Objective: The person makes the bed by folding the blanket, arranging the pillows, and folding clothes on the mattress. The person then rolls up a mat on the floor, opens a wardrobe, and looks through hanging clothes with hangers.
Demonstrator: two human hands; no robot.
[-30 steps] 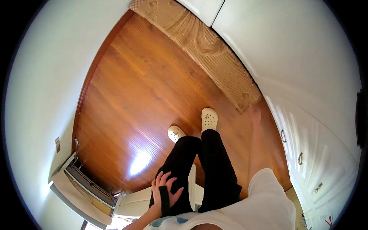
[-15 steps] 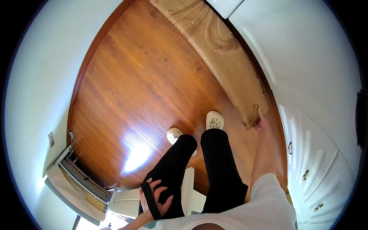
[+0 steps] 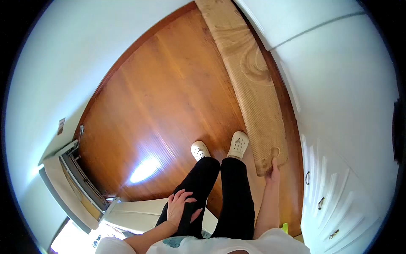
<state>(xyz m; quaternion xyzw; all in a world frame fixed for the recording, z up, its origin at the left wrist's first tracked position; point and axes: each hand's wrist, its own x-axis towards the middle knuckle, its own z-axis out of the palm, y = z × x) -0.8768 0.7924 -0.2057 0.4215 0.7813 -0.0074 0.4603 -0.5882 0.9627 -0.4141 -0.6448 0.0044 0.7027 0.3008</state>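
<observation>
A long tan rug (image 3: 256,101) with a ribbed surface and a swirl pattern lies along the foot of the white cabinets. At its near end my right hand (image 3: 274,171) grips the edge, with the thumb on top and the other fingers mostly hidden. My left hand (image 3: 179,206) rests on my left thigh, its fingers spread, over the black trousers (image 3: 232,194). Both feet, in cream clogs (image 3: 239,144), stand on the floor to the left of the rug.
White cabinets (image 3: 334,106) with metal handles run along the right. A brown wooden floor (image 3: 156,101) meets a pale wall (image 3: 84,63) at left. A beige folding seat-like piece (image 3: 69,186) and a cream panel (image 3: 131,213) stand at lower left, beside my legs.
The view has turned, and the rug's near end now lies closer to my feet. My right hand keeps its grip. A black strap that crossed my left hand no longer shows over it.
</observation>
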